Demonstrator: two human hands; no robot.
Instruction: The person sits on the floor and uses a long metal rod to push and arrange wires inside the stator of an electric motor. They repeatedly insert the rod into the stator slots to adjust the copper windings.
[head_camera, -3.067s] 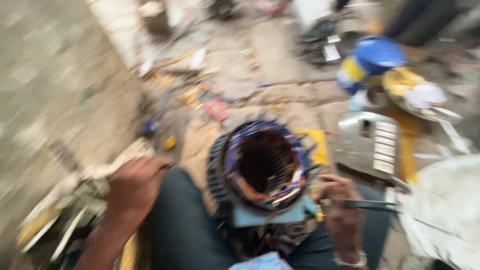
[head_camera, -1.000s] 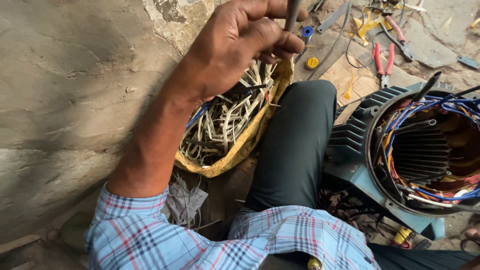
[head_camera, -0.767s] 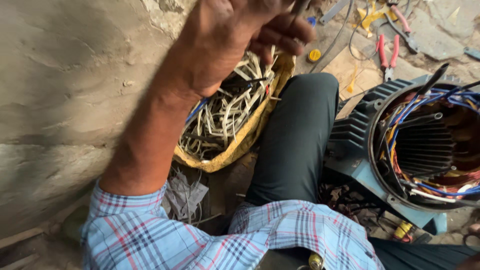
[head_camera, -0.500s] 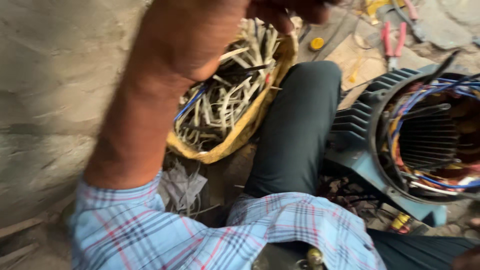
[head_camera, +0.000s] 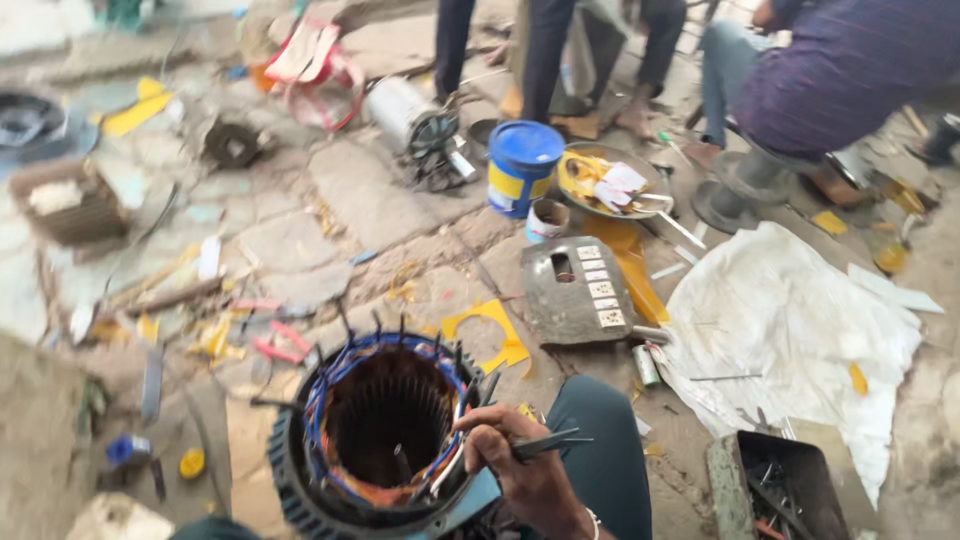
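Note:
An electric motor stator (head_camera: 300, 480), with a dark ribbed housing and blue and orange windings around its bore, stands between my legs at the bottom centre. My right hand (head_camera: 525, 470) rests on the stator's right rim. It is shut on a thin dark metal tool (head_camera: 553, 441) that sticks out to the right. A short strip also pokes from the fingers into the bore. My left hand is out of view. My knee in dark trousers (head_camera: 600, 440) lies just right of the stator.
A grey metal plate (head_camera: 578, 290), a blue and yellow can (head_camera: 522, 168), a small cup (head_camera: 547, 218) and a pan of scraps (head_camera: 610, 180) lie ahead. A white sheet (head_camera: 790, 330) and a tool tray (head_camera: 775, 490) are right. Red pliers (head_camera: 275, 345) lie left. Other people (head_camera: 840, 70) sit behind.
The view has swung from the sack of sticks on my left to the stator. My raised left arm has left the view. My right hand with the tool now shows at the stator's rim.

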